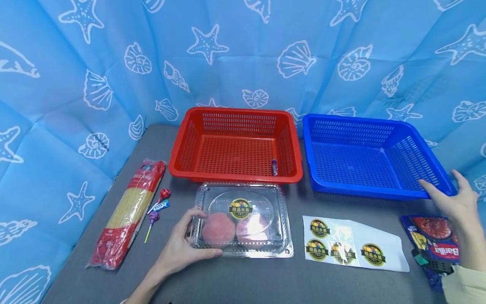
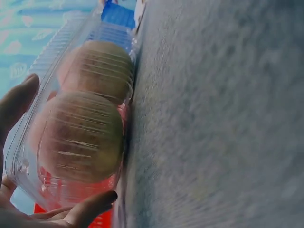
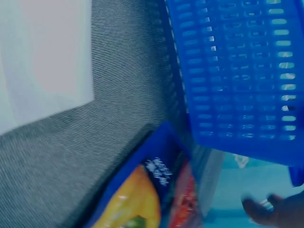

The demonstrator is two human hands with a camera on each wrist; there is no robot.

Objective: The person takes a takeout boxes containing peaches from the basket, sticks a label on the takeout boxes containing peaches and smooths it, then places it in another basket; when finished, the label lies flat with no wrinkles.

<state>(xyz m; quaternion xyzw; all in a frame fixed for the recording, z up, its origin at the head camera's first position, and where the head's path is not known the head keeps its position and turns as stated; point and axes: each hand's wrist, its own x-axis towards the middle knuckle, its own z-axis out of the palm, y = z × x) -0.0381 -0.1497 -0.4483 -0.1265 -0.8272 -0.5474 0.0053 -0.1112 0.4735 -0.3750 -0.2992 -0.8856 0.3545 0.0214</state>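
Note:
A clear plastic clamshell box (image 1: pixel 279 236) with a round fruit label (image 1: pixel 240 209) on its lid lies in front of the red basket. Two pinkish peaches (image 2: pixel 78 137) show inside it. My left hand (image 1: pixel 182 249) grips the box's left end, thumb at the near edge and fingers round the far side. At the blue basket's (image 1: pixel 379 192) near right corner, my right hand (image 1: pixel 455 204) has its thumb and fingers spread, thumb over the rim. The right wrist view shows only blurred fingertips (image 3: pixel 266 209) beside the basket; contact is hard to tell.
Inside the red basket (image 1: pixel 235 174) is a small purple-wrapped candy (image 1: pixel 274 167). Left lie a noodle pack (image 1: pixel 130 211), two lollipops and a small blue packet (image 1: pixel 161 205). A label sheet (image 1: pixel 383 236) lies right of the box; a Barilla pouch (image 1: pixel 436 236) is under the right arm.

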